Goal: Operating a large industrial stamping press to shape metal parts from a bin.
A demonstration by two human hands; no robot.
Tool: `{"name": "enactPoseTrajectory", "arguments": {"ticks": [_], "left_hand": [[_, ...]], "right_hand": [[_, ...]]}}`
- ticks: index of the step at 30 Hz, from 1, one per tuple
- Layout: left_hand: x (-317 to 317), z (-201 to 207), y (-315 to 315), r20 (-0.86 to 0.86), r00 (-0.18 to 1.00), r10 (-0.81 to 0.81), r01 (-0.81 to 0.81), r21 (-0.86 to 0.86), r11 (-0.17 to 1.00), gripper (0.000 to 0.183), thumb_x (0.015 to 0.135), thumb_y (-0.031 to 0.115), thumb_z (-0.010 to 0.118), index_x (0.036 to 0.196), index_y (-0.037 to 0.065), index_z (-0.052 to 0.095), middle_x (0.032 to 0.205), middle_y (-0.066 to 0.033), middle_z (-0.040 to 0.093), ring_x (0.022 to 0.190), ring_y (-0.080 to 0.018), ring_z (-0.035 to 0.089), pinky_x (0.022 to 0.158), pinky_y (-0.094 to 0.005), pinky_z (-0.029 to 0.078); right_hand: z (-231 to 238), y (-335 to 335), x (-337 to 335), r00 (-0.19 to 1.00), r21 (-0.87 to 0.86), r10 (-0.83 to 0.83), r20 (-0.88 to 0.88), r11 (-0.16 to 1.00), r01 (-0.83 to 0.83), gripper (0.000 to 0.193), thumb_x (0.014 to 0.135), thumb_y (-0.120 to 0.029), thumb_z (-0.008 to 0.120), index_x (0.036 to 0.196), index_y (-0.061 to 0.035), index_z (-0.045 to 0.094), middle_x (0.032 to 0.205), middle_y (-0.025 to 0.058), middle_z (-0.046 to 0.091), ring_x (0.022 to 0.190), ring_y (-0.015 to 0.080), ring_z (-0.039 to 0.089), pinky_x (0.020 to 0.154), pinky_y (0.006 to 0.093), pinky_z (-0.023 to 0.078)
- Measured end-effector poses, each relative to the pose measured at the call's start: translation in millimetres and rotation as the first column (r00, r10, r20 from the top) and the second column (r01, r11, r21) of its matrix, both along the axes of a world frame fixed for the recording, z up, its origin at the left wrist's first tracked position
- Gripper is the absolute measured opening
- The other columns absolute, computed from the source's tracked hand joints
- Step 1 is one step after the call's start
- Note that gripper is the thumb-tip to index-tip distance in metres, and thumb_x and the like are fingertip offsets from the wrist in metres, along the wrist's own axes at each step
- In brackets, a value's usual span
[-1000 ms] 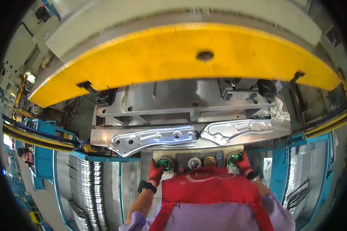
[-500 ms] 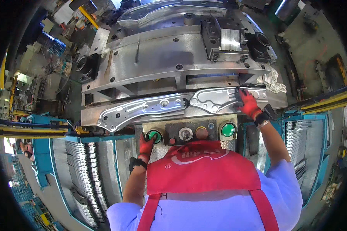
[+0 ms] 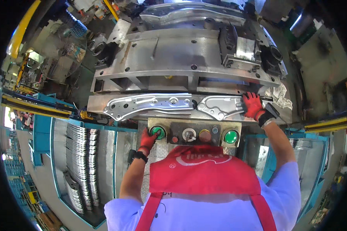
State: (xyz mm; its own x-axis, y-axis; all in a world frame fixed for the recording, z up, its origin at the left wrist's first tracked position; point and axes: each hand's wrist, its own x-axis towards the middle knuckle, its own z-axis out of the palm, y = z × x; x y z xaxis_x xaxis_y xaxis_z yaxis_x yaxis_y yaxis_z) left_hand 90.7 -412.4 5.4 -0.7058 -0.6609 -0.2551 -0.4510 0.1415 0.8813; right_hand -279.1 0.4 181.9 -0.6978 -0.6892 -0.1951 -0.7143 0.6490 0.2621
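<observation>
Both my hands wear red gloves with dark fingertips. My left hand (image 3: pixel 147 139) is at the left green push button (image 3: pixel 158 133) of a control box, fingers apart and a fingertip over the button. My right hand (image 3: pixel 253 106) lies with spread fingers over the right end of a shaped sheet-metal part (image 3: pixel 219 106), covering that end. A longer, curved sheet-metal part (image 3: pixel 148 104) with holes lies left of it, along the near ledge of the press die (image 3: pixel 165 54). Neither part is lifted.
The control box (image 3: pixel 181 127) also carries a right green button (image 3: pixel 230 136), a red button (image 3: pixel 205 135) and a selector knob (image 3: pixel 189 134). Blue racks hold stacked metal parts (image 3: pixel 79 165) on both sides. Crumpled wrapping (image 3: pixel 279 96) sits beside the die; yellow rails (image 3: pixel 36 107) flank the place.
The whole view has shifted and tilted slightly. My right hand's fingers have spread and straightened over the part's end. My left hand stays at the green button.
</observation>
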Motion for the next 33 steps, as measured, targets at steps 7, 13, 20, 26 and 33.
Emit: {"name": "enactPoseTrajectory", "arguments": {"ticks": [7, 13, 20, 26, 33], "left_hand": [[19.6, 85.7, 19.1, 0.312, 0.942, -0.122, 0.178, -0.16, 0.971, 0.07, 0.077, 0.049, 0.063, 0.122, -0.002, 0.048, 0.114, -0.0242, 0.055, 0.106, -0.0354, 0.053, 0.091, -0.0395, 0.042], [7.8, 202.9, 23.3, 0.289, 0.876, -0.387, 0.346, 0.185, 0.92, 0.051, 0.079, 0.039, 0.066, 0.113, 0.002, 0.056, 0.104, -0.0165, 0.062, 0.098, -0.0261, 0.059, 0.082, -0.0343, 0.047], [-133.5, 300.3, -22.0, -0.231, 0.78, -0.581, 0.15, -0.834, 0.532, 0.046, 0.074, 0.019, 0.07, 0.116, 0.006, 0.054, 0.11, -0.0156, 0.057, 0.098, -0.0318, 0.056, 0.083, -0.0362, 0.046], [-258.2, 351.1, -88.3, -0.218, 0.809, -0.546, 0.028, -0.913, 0.407, 0.058, 0.075, 0.028, 0.066, 0.126, 0.009, 0.045, 0.127, -0.0185, 0.045, 0.12, -0.037, 0.04, 0.101, -0.0438, 0.033], [-420.3, 387.5, -95.6, 0.237, 0.867, -0.439, 0.322, -0.938, 0.131, 0.08, 0.069, 0.05, 0.065, 0.134, 0.015, 0.036, 0.14, -0.0189, 0.032, 0.132, -0.0391, 0.023, 0.108, -0.0528, 0.014]], "right_hand": [[34.4, 39.3, 39.6, 0.99, -0.273, 0.006, 0.14, 0.961, 0.032, 0.104, 0.045, -0.044, 0.081, 0.131, -0.0056, 0.036, 0.128, 0.0234, 0.038, 0.12, 0.0386, 0.035, 0.1, 0.0507, 0.028], [116.7, 50.4, 82.8, 0.736, -0.554, 0.141, 0.663, 0.753, 0.355, 0.103, 0.053, -0.033, 0.082, 0.137, -0.0045, 0.029, 0.127, 0.0202, 0.044, 0.119, 0.0349, 0.042, 0.103, 0.0438, 0.032], [202.9, -41.4, 64.1, -0.292, 0.014, 0.532, 0.795, 0.464, 0.886, 0.063, 0.08, -0.019, 0.066, 0.133, -0.0039, 0.036, 0.117, 0.0174, 0.056, 0.103, 0.0268, 0.058, 0.093, 0.0352, 0.043], [204.9, -141.8, 27.8, -0.216, -0.19, 0.677, 0.704, 0.472, 0.861, 0.053, 0.08, -0.016, 0.065, 0.126, -0.0032, 0.042, 0.111, 0.0145, 0.058, 0.1, 0.024, 0.058, 0.09, 0.0341, 0.045], [147.1, -166.3, 9.4, 0.201, -0.509, 0.735, 0.647, 0.22, 0.832, 0.042, 0.08, -0.014, 0.065, 0.118, -0.0025, 0.049, 0.105, 0.0111, 0.06, 0.095, 0.0208, 0.059, 0.085, 0.0328, 0.047]]}}
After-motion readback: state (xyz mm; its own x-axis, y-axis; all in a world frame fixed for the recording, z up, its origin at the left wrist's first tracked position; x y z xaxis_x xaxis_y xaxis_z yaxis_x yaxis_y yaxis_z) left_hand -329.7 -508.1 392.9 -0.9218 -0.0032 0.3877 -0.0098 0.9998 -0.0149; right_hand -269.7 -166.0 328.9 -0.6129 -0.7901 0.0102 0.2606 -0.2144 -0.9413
